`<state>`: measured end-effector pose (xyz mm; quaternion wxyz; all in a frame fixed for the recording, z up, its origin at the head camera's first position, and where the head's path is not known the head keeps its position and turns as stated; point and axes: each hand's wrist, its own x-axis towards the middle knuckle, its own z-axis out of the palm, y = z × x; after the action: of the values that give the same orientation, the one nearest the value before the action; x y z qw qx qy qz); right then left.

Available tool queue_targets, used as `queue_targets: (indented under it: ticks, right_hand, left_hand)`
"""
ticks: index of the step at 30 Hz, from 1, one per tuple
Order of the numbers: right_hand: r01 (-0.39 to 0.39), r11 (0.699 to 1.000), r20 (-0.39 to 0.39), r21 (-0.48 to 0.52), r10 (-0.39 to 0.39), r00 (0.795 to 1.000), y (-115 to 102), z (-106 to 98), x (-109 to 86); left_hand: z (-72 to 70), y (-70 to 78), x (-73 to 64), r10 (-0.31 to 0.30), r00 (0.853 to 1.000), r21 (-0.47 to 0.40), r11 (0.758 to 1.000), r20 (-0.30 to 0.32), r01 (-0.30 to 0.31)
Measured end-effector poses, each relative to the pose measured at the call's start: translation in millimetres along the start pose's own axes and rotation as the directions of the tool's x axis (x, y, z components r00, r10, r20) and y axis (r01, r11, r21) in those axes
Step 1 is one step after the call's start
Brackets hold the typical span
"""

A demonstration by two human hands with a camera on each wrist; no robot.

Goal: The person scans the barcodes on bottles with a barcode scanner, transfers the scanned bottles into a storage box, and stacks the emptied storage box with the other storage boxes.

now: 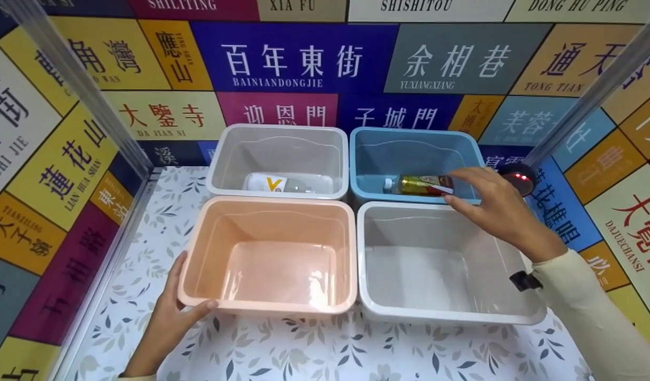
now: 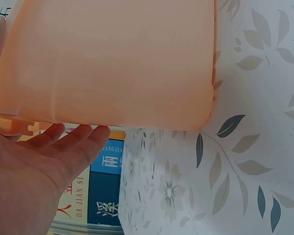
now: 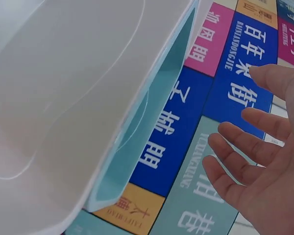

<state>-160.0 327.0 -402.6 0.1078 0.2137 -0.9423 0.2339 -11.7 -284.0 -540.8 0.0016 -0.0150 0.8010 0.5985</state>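
Note:
My left hand (image 1: 171,312) rests on the front left corner of the peach plastic bin (image 1: 269,308). Its thumb lies near the front rim, and in the left wrist view its straight fingers (image 2: 81,142) touch the outer wall. Over the right side of the blue bin (image 1: 481,159) hovers my right hand (image 1: 496,206), fingers loosely bent and holding nothing. Below it a drink bottle (image 1: 425,184) with yellow-green contents and a pale cap lies on its side in that bin. The right wrist view shows the hand apart from the bins.
Behind the peach bin, a grey bin (image 1: 213,159) contains a lying bottle (image 1: 266,183) with a white label and yellow mark. A whitish bin (image 1: 409,275) stands front right. The bins sit close together on a leaf-patterned tabletop (image 1: 314,349), before walls of colourful street-name panels.

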Motion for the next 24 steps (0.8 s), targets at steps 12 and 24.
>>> queue_targets:
  ticks: [12, 24]
  right_hand:
    - [-0.060, 0.998, -0.031, 0.033, 0.061, 0.998, 18.8, -6.7, -27.4]
    - [-0.098, 0.993, -0.063, 0.066, 0.102, 0.993, 32.0, -14.3, -52.3]
  left_hand:
    - [-0.6, -1.4, -0.2, 0.004, 1.000, 0.011, 1.000, -0.001, -0.004]
    - [-0.4, -0.1, 0.7, 0.012, 1.000, 0.028, 1.000, -0.005, -0.012]
